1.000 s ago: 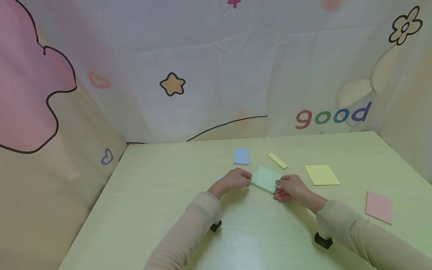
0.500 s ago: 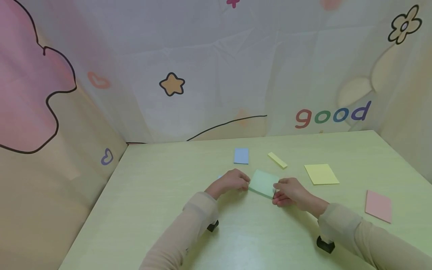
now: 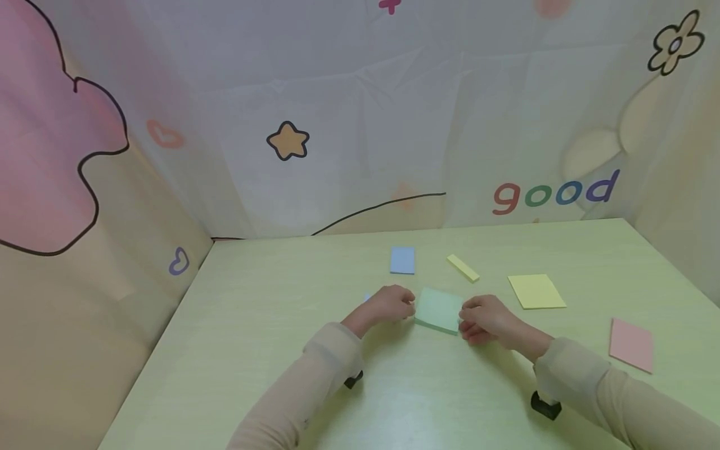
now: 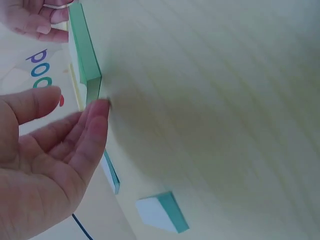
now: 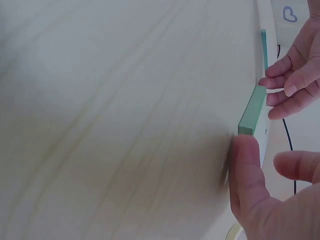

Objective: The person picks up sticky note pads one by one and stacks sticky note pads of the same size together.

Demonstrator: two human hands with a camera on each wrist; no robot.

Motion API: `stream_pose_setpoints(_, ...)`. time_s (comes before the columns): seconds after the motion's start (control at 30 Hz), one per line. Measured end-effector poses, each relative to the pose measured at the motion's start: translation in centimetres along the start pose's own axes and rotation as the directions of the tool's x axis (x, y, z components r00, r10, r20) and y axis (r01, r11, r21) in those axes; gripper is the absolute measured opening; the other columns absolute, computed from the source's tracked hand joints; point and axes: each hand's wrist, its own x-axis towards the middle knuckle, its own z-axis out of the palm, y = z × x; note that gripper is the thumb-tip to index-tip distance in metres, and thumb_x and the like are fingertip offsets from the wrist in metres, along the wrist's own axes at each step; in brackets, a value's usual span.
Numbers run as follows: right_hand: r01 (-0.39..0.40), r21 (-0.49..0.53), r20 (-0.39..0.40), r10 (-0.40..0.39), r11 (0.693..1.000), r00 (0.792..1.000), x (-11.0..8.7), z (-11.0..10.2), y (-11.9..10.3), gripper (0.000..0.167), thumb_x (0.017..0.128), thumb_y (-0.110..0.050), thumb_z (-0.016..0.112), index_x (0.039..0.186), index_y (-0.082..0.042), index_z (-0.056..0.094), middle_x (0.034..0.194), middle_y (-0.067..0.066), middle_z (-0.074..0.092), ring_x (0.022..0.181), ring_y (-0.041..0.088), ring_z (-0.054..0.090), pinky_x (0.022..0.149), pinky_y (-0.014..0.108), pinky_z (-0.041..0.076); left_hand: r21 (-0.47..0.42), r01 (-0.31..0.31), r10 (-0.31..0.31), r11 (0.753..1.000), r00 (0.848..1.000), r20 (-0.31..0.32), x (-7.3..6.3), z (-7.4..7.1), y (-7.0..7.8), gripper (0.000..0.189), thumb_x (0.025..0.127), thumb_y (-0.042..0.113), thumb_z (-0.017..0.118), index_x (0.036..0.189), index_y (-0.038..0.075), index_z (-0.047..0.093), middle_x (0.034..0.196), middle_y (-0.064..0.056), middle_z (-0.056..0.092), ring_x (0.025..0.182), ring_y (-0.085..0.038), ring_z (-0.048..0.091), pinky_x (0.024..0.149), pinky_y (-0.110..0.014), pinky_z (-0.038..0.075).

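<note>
A thick pale green sticky note pad point(image 3: 439, 309) lies on the table between my two hands. My left hand point(image 3: 390, 304) is at its left side, and in the left wrist view the thumb stands apart from the loosely bent fingers point(image 4: 90, 135), whose tips are close to the pad's corner point(image 4: 90, 70). On the other side is my right hand point(image 3: 488, 319). Its fingertips point(image 5: 246, 145) appear to touch the pad's end in the right wrist view, with the thumb held away. Neither hand pinches the pad now.
Behind the green pad lie a blue sticky note pad point(image 3: 402, 260) and a narrow yellow strip pad point(image 3: 463, 267). A square yellow pad point(image 3: 537, 291) and a pink pad point(image 3: 632, 345) are to the right. Another small bluish pad point(image 3: 367, 297) is mostly hidden behind my left hand.
The green pad has come slightly nearer to me and turned straighter. Both hands moved with it, and their thumbs have since come off its edges.
</note>
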Motion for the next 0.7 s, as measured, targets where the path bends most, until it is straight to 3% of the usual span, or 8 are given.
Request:
stream_pose_setpoints(0.1,0.028,-0.037,-0.065,-0.03,0.999,0.997,0.4,-0.1,0.0,0.034,0.087,-0.007,0.043,0.114,0.014,0.041,0.076,0.007,0.06,0.061,0.01,0.057,0.057,0.027,0.052,0.061,-0.014,0.018,0.998,0.998,-0.065,0.4,0.3,0.2,0.011,0.086,0.011,0.049,0.078,0.004,0.048,0.074,-0.001,0.054,0.064,-0.01,0.048,0.056,-0.019,0.037)
stream_pose_setpoints(0.17,0.03,-0.047,-0.1,-0.035,0.998,0.994,0.9,-0.1,0.0,0.034,0.086,-0.006,0.043,0.113,0.014,0.042,0.076,0.008,0.06,0.061,0.01,0.057,0.057,0.026,0.052,0.073,-0.009,0.016,0.997,0.996,-0.092,0.6,0.6,0.4,0.013,0.085,0.009,0.05,0.074,0.006,0.042,0.069,0.001,0.047,0.058,-0.009,0.037,0.051,-0.018,0.03)
stream_pose_setpoints(0.23,0.035,-0.05,-0.124,-0.041,0.998,0.991,1.3,-0.2,0.0,0.035,0.085,-0.005,0.044,0.114,0.015,0.041,0.077,0.01,0.06,0.06,0.01,0.058,0.057,0.026,0.052,0.07,0.001,0.006,0.998,0.995,-0.1,0.7,0.9,0.6,0.004,0.084,0.007,0.05,0.083,0.003,0.05,0.073,-0.001,0.051,0.059,-0.01,0.038,0.052,-0.018,0.031)
stream_pose_setpoints(0.33,0.04,-0.035,-0.148,-0.045,0.999,0.988,1.8,-0.1,0.0,0.036,0.085,-0.003,0.044,0.115,0.016,0.04,0.078,0.013,0.06,0.057,0.01,0.059,0.056,0.027,0.053,0.092,0.023,-0.012,0.996,0.993,-0.114,1.0,1.1,0.8,0.03,0.084,0.007,0.051,0.113,0.001,0.053,0.098,-0.005,0.061,0.075,-0.011,0.049,0.063,-0.018,0.04)
stream_pose_setpoints(0.4,0.047,-0.033,-0.155,-0.051,0.998,0.987,2.0,0.0,0.0,0.036,0.084,-0.002,0.043,0.115,0.017,0.04,0.078,0.014,0.06,0.055,0.01,0.059,0.055,0.027,0.053,0.094,0.032,-0.021,0.995,0.993,-0.118,1.1,1.2,0.9,0.036,0.084,0.007,0.052,0.119,0.001,0.05,0.099,-0.005,0.061,0.077,-0.011,0.05,0.064,-0.018,0.041)
stream_pose_setpoints(0.53,0.047,-0.045,-0.161,-0.054,0.998,0.985,2.2,0.1,-0.2,0.035,0.085,-0.002,0.044,0.114,0.017,0.041,0.075,0.013,0.06,0.052,0.009,0.058,0.054,0.027,0.053,0.072,0.027,-0.019,0.997,0.993,-0.118,1.3,1.2,0.8,0.005,0.083,0.005,0.051,0.086,0.002,0.052,0.068,0.001,0.048,0.059,-0.01,0.038,0.052,-0.017,0.031)
stream_pose_setpoints(0.6,0.047,-0.05,-0.163,-0.055,0.998,0.985,2.3,0.1,-0.2,0.035,0.085,-0.002,0.044,0.115,0.017,0.041,0.074,0.012,0.06,0.052,0.009,0.058,0.053,0.027,0.053,0.062,0.017,-0.009,0.998,0.993,-0.12,1.4,1.2,0.8,0.017,0.082,0.003,0.051,0.069,0.007,0.041,0.059,0.003,0.035,0.053,-0.01,0.03,0.049,-0.018,0.025)
stream_pose_setpoints(0.7,0.049,-0.056,-0.161,-0.058,0.997,0.985,2.5,0.1,-0.2,0.035,0.085,-0.002,0.044,0.115,0.017,0.042,0.074,0.012,0.06,0.052,0.009,0.058,0.053,0.027,0.053,0.057,0.004,0.004,0.998,0.992,-0.126,1.4,1.2,0.7,0.031,0.08,0.002,0.052,0.061,0.012,0.03,0.055,0.004,0.027,0.051,-0.009,0.025,0.049,-0.018,0.022)
